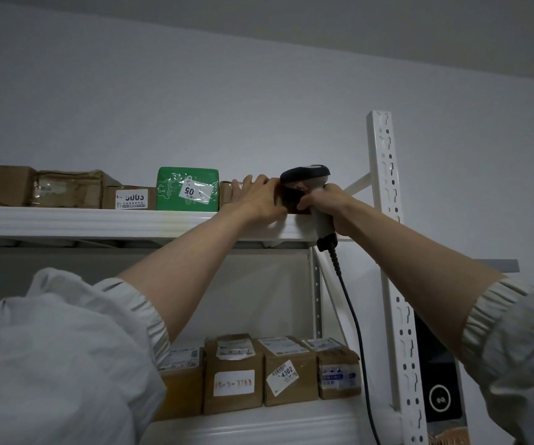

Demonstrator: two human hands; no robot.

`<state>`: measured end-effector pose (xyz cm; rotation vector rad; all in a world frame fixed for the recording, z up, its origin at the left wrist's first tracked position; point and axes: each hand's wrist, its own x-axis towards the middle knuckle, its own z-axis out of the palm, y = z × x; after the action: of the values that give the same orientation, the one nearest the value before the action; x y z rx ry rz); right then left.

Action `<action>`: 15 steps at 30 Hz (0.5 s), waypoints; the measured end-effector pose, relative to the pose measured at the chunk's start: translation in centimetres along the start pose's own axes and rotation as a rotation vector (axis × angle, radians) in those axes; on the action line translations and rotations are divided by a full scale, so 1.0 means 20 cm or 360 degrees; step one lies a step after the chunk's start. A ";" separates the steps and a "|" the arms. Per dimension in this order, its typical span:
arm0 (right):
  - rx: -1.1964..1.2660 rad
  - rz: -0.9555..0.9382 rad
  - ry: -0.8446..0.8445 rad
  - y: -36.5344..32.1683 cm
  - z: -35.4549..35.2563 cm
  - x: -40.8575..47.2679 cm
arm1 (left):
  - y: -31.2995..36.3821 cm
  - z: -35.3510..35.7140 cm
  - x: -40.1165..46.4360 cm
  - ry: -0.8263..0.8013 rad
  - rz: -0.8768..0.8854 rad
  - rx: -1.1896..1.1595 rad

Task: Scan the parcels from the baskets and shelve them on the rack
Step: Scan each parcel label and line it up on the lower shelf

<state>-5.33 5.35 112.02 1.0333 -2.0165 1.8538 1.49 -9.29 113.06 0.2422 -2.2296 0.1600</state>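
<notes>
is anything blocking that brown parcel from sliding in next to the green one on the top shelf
Nothing visible does. The brown parcel already sits on the top shelf beside the green parcel, under the left hand; the right hand holds the scanner.

On the rack's top shelf (98, 220), a row of parcels ran left to right, ending with a wrapped parcel (188, 188) and, just right of it, a box (227, 194) under the left hand (259, 195). The right hand (326, 203) held a scanner (307, 178) beside it. More boxes (259, 370) stood on the shelf below.
</notes>
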 end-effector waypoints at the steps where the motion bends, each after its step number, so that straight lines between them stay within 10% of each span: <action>1: -0.0014 0.0007 -0.0025 0.00 0.00 -0.01 | 0.00 0.00 0.00 -0.0007 -0.0004 0.0000; 15: 0.0175 -0.0023 0.0288 0.11 0.04 -0.28 | 0.01 -0.04 -0.26 0.0285 0.0155 -0.0321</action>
<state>-2.36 6.43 106.80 0.8683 -1.8189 1.9919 5.15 -8.39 109.48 0.0087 -2.0622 0.0077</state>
